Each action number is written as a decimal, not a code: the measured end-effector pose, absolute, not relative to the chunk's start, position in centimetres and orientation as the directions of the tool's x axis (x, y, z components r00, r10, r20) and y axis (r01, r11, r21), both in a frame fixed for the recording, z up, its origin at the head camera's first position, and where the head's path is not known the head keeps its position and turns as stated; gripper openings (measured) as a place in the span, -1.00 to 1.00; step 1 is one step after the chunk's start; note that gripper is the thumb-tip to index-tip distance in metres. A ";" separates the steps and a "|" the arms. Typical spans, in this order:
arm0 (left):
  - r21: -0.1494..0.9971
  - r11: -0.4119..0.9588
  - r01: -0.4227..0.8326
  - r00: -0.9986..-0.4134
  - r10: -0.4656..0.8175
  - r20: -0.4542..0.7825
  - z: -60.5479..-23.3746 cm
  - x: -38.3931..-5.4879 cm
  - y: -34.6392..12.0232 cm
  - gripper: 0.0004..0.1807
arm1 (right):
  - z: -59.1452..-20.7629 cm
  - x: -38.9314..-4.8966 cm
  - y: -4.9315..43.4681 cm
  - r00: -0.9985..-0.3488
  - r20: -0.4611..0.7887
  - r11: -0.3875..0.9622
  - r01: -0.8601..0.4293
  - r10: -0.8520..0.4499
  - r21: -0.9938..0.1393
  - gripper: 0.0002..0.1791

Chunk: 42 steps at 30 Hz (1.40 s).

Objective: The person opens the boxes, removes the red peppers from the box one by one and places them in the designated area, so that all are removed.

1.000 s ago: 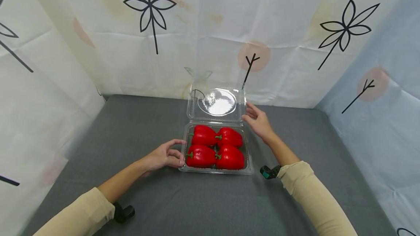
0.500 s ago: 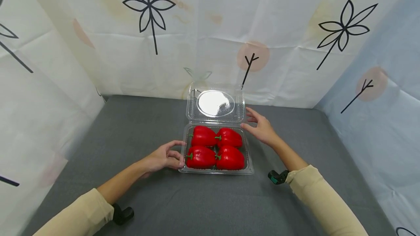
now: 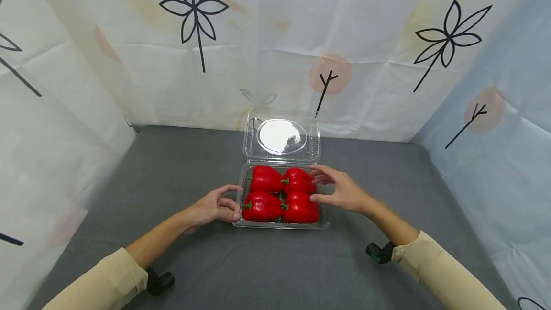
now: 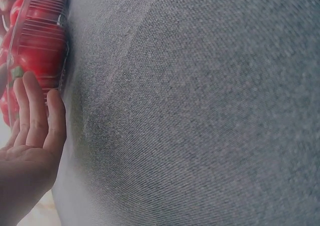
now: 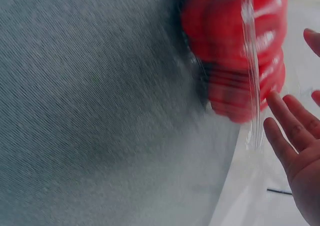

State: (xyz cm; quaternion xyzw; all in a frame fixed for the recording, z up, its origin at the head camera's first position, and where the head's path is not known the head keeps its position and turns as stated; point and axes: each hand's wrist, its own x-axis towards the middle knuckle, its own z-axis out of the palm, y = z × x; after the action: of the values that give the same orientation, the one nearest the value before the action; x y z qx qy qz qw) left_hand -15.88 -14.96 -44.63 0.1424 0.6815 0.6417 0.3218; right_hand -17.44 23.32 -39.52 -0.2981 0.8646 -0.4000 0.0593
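Note:
A clear plastic clamshell container (image 3: pixel 280 226) lies on the cloth with its lid (image 3: pixel 281 136) folded back. Several red bell peppers with green stems fill its base in two rows, among them a front left pepper (image 3: pixel 262 207) and a back left pepper (image 3: pixel 266 179). My left hand (image 3: pixel 215 205) rests its loosely extended fingers against the container's left side; the left wrist view shows this hand (image 4: pixel 35 131) beside the ribbed wall. Over the right edge, my right hand (image 3: pixel 342 191) reaches with spread fingers by the right-hand peppers. Nothing is gripped in this hand (image 5: pixel 300 141) in the right wrist view.
Grey cloth (image 3: pixel 267 267) covers the table beneath the container. White patterned fabric (image 3: pixel 275 42) hangs behind, and more fabric panels stand at left and right. Black bands (image 3: pixel 159 282) sit on both forearms.
My right hand has left the side of the raised lid and come down toward the front, over the right peppers. The left hand keeps its place at the container's side.

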 end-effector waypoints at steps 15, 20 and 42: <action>0.965 0.150 -0.217 -0.744 0.614 -0.263 -44.6 -15.7 -15.0 -0.18 | -40.7 -15.7 22.3 -0.747 0.122 0.484 -0.536 -0.654 -0.691 -0.19; 0.968 0.153 -0.201 -0.744 0.619 -0.252 -44.4 -15.6 -15.0 -0.19 | -40.8 -15.4 22.0 -0.740 0.128 0.494 -0.557 -0.661 -0.668 -0.16; 0.964 0.160 -0.211 -0.747 0.610 -0.265 -44.7 -15.7 -15.0 -0.19 | -41.4 -15.3 21.6 -0.764 0.098 0.548 -0.540 -0.638 -0.639 -0.17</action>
State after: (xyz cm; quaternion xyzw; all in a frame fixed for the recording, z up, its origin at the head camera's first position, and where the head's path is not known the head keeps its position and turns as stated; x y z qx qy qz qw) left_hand -15.65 -15.05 -44.75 0.1449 0.6889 0.6315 0.3250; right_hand -15.27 21.60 -41.36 -0.3358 0.8767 -0.3366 0.0731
